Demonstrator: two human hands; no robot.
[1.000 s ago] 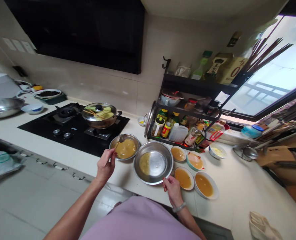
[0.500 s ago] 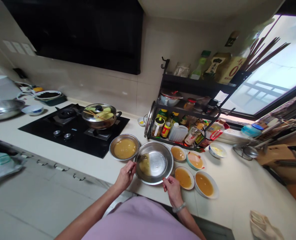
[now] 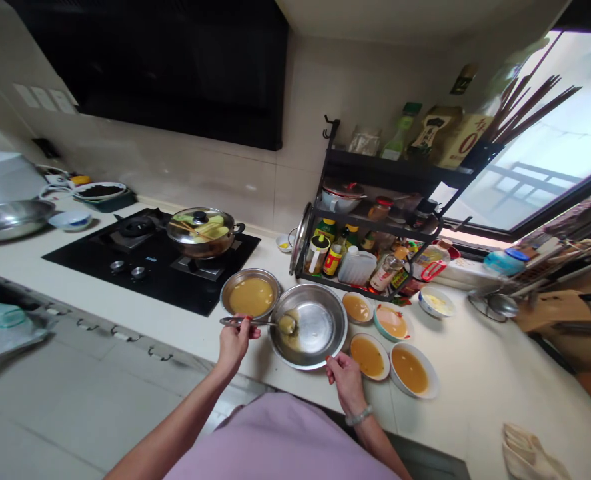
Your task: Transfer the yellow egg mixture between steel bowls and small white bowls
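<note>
My left hand (image 3: 235,340) is closed around the handle of a metal spoon (image 3: 286,325), whose bowl holds some yellowish liquid. The spoon hangs over a wide steel basin (image 3: 320,323) with a little of the same liquid on its left side. At the basin's near right rim, my right hand (image 3: 344,373) grips the edge between thumb and fingers. Just left of it stands a smaller steel bowl (image 3: 250,298) full of yellow-brown liquid. To the right are several bowls of similar liquid, among them a white oval bowl (image 3: 410,370) and a small round bowl (image 3: 370,355).
A lidded pan (image 3: 200,233) with green pieces and chopsticks sits on the black gas hob (image 3: 140,267). Behind the bowls rises a seasoning rack (image 3: 375,180) with bottles. A cloth (image 3: 530,453) lies at the right, near a ladle (image 3: 502,305).
My left hand has moved left and down. The spoon now lies nearly level, its bowl lifted with liquid in it. My right hand stays on the basin's rim.
</note>
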